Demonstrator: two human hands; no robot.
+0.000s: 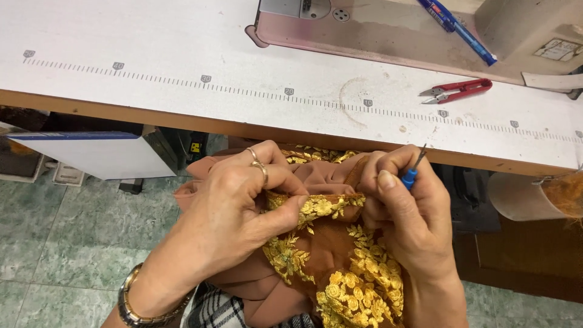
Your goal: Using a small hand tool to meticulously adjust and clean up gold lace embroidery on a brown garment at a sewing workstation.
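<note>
Fingers of your left hand (243, 206) pinched the brown gold-embroidered fabric (328, 255); your right hand (404, 209) gripped a blue-handled seam ripper (413, 173).

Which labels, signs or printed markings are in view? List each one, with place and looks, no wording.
Printed ruler strip: along the white table top, dark ticks with small grey number tags.
Label: on the beige machine, top right, pale rectangle with dark print.
Yellow sticker: under the table edge, small square.
</note>
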